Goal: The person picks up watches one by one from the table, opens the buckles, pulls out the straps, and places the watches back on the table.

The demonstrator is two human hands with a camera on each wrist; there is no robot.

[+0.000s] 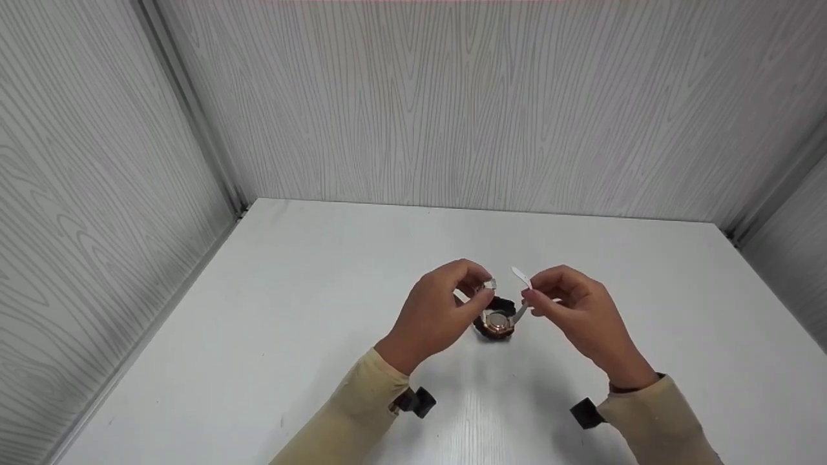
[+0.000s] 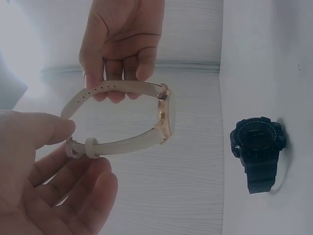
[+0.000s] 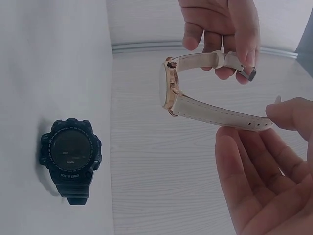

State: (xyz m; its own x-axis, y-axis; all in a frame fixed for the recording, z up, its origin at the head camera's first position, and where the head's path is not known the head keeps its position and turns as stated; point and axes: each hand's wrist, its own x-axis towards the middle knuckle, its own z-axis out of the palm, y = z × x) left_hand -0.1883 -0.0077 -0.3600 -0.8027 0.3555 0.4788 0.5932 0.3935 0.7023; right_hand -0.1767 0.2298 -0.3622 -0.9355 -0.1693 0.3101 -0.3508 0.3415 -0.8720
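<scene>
Both hands hold a white-strapped wristwatch (image 2: 167,115) with a rose-gold case, its two straps spread apart above the table. My left hand (image 1: 446,303) pinches the buckle end between thumb and fingers; the metal buckle (image 3: 248,73) sticks out past the fingertips. On the other side, my right hand (image 1: 581,310) grips the strap with the holes (image 3: 215,114) near its tip, which rises above the thumb in the head view. The case hangs below the hands with its dial turned away from the head camera.
A black sport watch (image 3: 72,152) lies face up on the white table (image 1: 310,303), partly behind the white-strapped watch in the head view. Pale wood-grain panels (image 1: 452,103) wall the table at the back and sides.
</scene>
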